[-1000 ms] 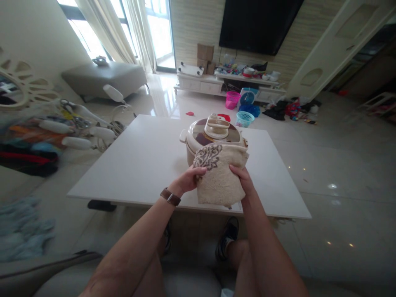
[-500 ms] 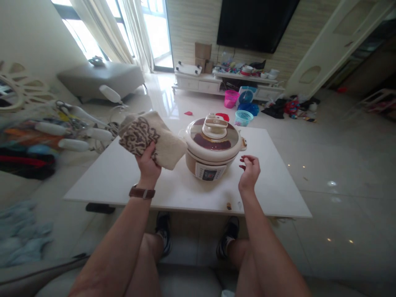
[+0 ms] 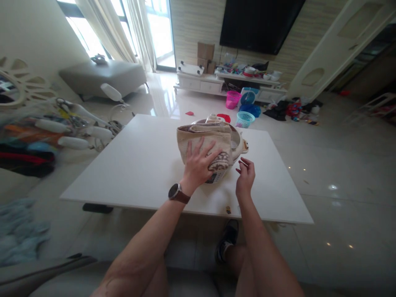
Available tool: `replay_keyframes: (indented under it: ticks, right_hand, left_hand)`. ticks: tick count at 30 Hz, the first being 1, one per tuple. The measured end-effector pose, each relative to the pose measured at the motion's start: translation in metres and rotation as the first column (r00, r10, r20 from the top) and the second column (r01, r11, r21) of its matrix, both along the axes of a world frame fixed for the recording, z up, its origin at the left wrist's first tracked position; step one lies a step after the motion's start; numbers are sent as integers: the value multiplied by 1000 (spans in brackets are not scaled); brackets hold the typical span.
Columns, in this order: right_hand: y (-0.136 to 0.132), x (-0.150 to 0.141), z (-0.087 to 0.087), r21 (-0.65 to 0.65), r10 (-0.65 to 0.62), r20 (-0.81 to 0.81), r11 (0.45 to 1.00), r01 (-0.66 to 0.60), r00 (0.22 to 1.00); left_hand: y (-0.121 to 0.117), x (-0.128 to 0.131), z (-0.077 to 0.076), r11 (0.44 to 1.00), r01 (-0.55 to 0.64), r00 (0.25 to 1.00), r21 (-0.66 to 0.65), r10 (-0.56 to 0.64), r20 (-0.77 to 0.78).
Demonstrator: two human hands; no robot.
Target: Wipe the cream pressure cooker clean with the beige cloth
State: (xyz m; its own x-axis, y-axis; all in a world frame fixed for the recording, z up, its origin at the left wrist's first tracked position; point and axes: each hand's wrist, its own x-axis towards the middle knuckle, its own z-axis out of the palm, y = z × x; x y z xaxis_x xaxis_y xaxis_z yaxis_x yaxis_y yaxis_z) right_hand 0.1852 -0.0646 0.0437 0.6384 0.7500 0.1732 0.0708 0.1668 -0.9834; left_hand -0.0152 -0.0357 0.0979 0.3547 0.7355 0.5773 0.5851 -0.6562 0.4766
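A folded beige cloth (image 3: 198, 138) with a dark brown pattern lies against the front and over part of the lid of the electric pressure cooker (image 3: 236, 144). My left hand (image 3: 199, 163) presses flat on the cloth, its fingers spread. Behind the cloth, most of the cooker's body and lid are hidden; its right rim, side handle and a bit of the control panel show. Just right of the cooker, my right hand (image 3: 246, 177) hovers over the table with loosely bent fingers, apart from one another and holding nothing.
The cooker stands on a white table (image 3: 123, 165). A small brown object (image 3: 228, 209) lies near the front edge. Beyond the table are a teal basket (image 3: 245, 119) and a pink basket (image 3: 232, 99) on the floor. A lamp with white shades (image 3: 74, 143) stands at the left.
My left hand has moved right, bringing the cloth from beside the cooker onto its front and lid, and its fingers have spread. My right hand has shifted slightly left and down.
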Motion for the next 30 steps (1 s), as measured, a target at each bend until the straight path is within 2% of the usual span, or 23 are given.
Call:
replay_keyframes:
  ticks: [4,8,11,13,15,18,21,24,30]
  right_hand:
    - [1,7,0,-7,3,15,1000,-3,1000]
    - [-2,13,-1,-21,-6,17,1000,6,1000]
    - [-3,16,0,-27,-6,5,1000,6,1000]
    - [-3,17,1,-35,3,-11,999,-3,1000]
    - [-2,17,2,-48,12,-38,999,-14,999]
    - [1,14,2,-61,29,-87,998,-35,996]
    - [4,10,0,-60,55,-115,996,-62,992]
    - [6,7,-3,-64,80,-126,994,-89,989]
    - [8,2,-9,-53,135,-112,988,-142,984]
  left_hand:
    - [8,1,1,994,-110,994,-25,110,23]
    - [28,-16,-15,966,-254,944,-40,256,206]
    - [37,-21,-26,945,-323,888,-55,322,329]
    - [35,-18,-28,945,-326,892,-42,322,316]
    - [26,-11,-26,957,-290,928,-19,286,239]
    - [4,6,-17,984,-176,981,9,174,89]
    - [-12,18,-12,997,-70,998,27,70,2]
    - [-12,17,-15,997,-80,996,22,79,36]
    - [14,-13,-32,969,-249,931,0,239,276]
